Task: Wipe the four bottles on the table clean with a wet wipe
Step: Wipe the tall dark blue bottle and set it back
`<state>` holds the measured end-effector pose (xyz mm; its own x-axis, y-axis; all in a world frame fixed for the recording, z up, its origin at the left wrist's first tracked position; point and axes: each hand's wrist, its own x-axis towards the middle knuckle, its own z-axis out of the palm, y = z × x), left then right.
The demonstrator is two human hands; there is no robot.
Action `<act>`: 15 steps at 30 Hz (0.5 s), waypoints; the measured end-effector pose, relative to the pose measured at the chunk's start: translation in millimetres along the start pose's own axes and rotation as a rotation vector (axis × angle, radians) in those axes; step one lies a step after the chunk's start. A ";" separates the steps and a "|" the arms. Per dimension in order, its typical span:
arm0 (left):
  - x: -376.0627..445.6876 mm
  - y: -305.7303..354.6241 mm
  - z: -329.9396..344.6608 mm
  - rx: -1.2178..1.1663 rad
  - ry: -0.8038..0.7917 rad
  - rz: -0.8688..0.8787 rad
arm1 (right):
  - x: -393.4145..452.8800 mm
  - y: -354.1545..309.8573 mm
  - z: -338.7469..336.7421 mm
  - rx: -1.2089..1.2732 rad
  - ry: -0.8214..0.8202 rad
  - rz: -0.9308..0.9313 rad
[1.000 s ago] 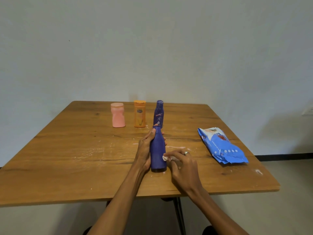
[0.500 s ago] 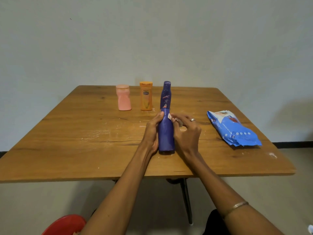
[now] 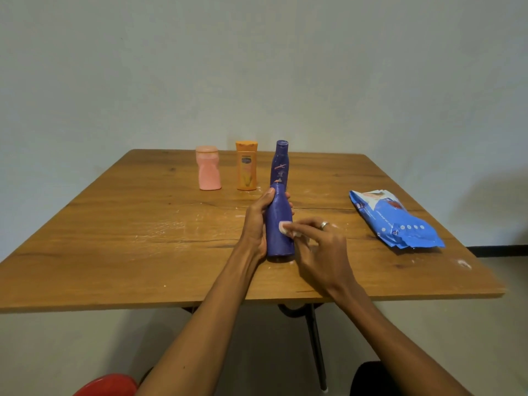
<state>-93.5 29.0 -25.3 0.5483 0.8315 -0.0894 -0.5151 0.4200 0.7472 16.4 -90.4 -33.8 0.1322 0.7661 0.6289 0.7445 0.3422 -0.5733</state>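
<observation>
A dark blue bottle [image 3: 279,241] stands upright near the table's front middle. My left hand [image 3: 258,221] wraps its left side and neck. My right hand [image 3: 323,250] presses a small white wet wipe [image 3: 286,227] against the bottle's front, about halfway up. Three more bottles stand in a row at the back: a pink one [image 3: 209,172], an orange one [image 3: 246,165] and a tall purple-blue one [image 3: 279,162] just behind the held bottle.
A blue wet wipe pack [image 3: 394,221] lies on the right side of the wooden table [image 3: 114,238]. White smears mark the tabletop. A red seat [image 3: 107,384] shows below the table's front edge at the left.
My right hand with the wipe has slid down from the bottle's neck to its middle. My left hand keeps its hold; the bottle has stayed in place.
</observation>
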 end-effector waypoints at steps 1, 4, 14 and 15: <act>-1.3 0.2 0.9 0.006 -0.023 -0.014 | 4.5 0.4 2.6 0.025 0.038 0.006; -3.5 -0.2 2.6 -0.025 -0.030 -0.015 | 21.0 3.2 13.0 0.051 0.139 0.004; -6.5 1.5 3.6 -0.005 0.052 0.026 | 2.4 -1.9 3.3 0.047 0.028 0.038; -7.0 2.0 5.0 0.004 0.055 0.040 | -3.0 -3.3 -0.8 0.032 -0.004 0.024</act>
<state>-95.1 22.2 -19.9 0.4906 0.8662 -0.0951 -0.5328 0.3846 0.7538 14.1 -94.3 -33.4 0.1468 0.7767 0.6125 0.7196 0.3410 -0.6049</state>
